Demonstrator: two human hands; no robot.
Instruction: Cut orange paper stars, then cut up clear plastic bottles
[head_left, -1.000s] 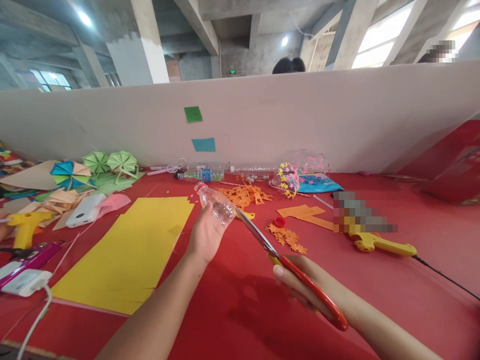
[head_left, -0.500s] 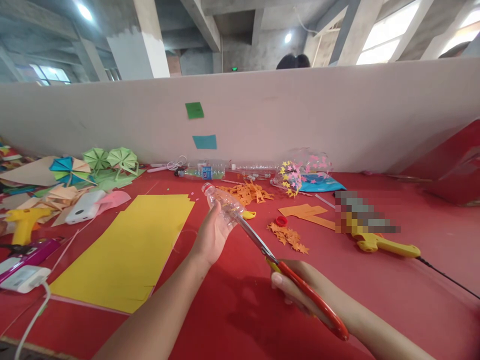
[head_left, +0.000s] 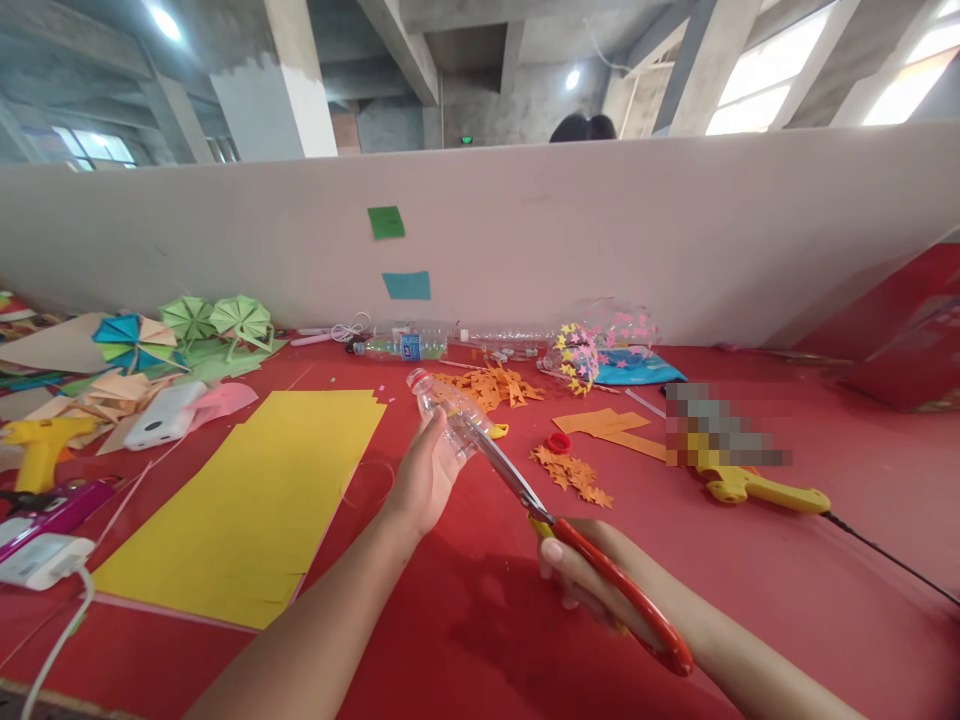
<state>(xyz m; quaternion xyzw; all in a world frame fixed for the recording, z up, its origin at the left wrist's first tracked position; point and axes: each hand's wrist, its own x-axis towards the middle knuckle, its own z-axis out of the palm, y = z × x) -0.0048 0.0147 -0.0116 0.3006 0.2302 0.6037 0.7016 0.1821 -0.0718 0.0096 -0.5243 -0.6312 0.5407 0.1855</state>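
My left hand [head_left: 421, 475] is closed around a clear plastic bottle piece [head_left: 448, 402], its capless-looking neck with a red ring tilted up and to the left. In my right hand [head_left: 589, 565] are scissors [head_left: 517, 482] with red handles, fingers wrapped round the grips. The blades reach up and left to the lower cut end of the bottle; whether they bite into the plastic I cannot tell. Beside my left wrist a thin clear plastic loop [head_left: 391, 482] shows faintly. Behind the bottle lie orange paper scraps [head_left: 495, 385] and a small yellow item [head_left: 497, 431].
Yellow paper sheets [head_left: 247, 500] lie to the left. Orange stars [head_left: 574, 472], a red cap ring [head_left: 558, 442] and a yellow glue gun [head_left: 750, 488] are on the right. Bottles [head_left: 412, 345] and a star-covered plastic piece [head_left: 600, 340] stand along the white partition [head_left: 525, 240].
A thin clear plastic loop now shows by my left wrist, over the yellow sheets' edge. Both hands keep nearly the same pose; the view has shifted slightly.
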